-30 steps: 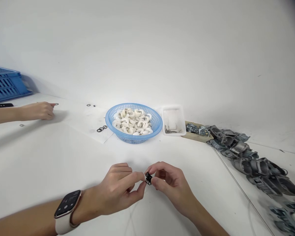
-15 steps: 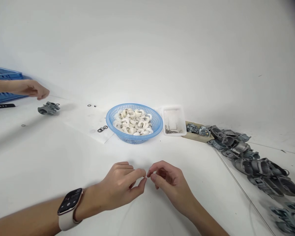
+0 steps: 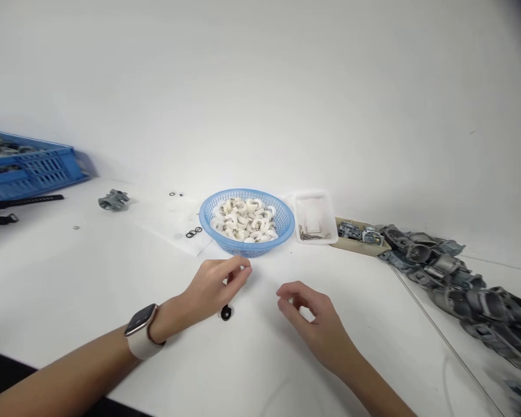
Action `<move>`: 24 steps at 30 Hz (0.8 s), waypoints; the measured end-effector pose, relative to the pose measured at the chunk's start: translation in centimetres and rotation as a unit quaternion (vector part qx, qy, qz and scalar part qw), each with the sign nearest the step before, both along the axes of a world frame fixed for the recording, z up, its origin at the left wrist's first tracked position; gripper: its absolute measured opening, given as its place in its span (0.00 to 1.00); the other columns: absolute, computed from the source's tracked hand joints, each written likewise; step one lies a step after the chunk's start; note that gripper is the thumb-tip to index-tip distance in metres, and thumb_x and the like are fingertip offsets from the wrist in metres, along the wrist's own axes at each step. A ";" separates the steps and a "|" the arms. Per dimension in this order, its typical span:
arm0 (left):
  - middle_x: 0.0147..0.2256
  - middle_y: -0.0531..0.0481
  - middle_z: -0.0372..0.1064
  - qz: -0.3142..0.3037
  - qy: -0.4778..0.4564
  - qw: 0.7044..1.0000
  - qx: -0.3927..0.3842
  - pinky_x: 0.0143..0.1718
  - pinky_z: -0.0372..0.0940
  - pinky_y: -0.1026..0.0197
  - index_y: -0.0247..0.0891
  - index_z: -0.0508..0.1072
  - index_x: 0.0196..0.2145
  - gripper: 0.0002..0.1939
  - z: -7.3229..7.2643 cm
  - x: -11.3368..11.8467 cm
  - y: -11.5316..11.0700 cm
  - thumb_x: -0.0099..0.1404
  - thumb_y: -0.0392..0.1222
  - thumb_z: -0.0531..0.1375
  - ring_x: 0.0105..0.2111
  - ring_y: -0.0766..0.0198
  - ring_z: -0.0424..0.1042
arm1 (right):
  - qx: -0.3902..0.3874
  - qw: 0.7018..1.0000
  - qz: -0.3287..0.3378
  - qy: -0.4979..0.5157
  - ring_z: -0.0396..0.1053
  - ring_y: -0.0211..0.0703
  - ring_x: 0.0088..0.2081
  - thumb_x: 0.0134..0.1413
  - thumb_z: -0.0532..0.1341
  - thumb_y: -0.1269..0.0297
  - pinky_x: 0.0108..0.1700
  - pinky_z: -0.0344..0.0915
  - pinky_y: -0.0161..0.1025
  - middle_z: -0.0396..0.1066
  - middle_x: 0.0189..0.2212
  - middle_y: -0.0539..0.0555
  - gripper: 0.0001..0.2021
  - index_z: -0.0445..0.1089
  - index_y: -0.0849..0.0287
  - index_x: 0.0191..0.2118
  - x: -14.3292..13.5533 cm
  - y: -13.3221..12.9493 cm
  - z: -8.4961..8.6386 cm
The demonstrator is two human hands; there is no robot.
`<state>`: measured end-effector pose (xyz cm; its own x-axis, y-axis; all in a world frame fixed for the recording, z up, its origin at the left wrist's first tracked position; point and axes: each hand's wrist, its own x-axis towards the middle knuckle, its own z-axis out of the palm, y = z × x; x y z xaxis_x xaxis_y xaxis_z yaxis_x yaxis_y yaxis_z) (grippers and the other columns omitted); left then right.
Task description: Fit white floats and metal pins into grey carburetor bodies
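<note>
My left hand, with a watch on its wrist, is just in front of the blue oval basket. Its thumb and forefinger are pinched together; anything between the tips is too small to make out. White ring-shaped plastic parts with bits of metal fill the basket. Below my left palm shows a small round black part, partly covered by the hand. My right hand hovers over the white table to the right. Its fingers are curved, with thumb and forefinger slightly apart and nothing visible between them.
Right of the basket stand a white tray of thin metal pieces and a cardboard box with metal carburetor-like bodies. More grey metal bodies are piled at right. Black rings, one metal body and a blue crate are at left.
My left hand has moved forward toward the basket, away from my right hand, uncovering the round black part. The view has shifted left. The other person's hand at the left has gone from view.
</note>
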<state>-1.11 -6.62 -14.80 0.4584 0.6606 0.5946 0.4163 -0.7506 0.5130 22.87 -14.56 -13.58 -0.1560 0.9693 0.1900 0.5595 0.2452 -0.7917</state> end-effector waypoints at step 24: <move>0.52 0.42 0.70 0.501 0.251 0.815 -0.147 0.48 0.74 0.48 0.35 0.71 0.56 0.18 6.0 -27.3 14.9 0.74 0.46 0.62 0.47 0.55 0.74 | 0.398 0.891 0.084 -0.200 0.76 0.43 0.38 0.56 0.54 0.80 0.38 0.74 0.35 0.77 0.44 0.55 0.16 0.74 0.53 0.37 0.1 0.1 -0.9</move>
<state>-28.43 8.31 -8.78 -0.2617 0.9330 0.2471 0.9579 0.2198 0.1845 22.93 -14.43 -14.48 -0.4957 0.5084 0.7042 0.6602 0.7473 -0.0748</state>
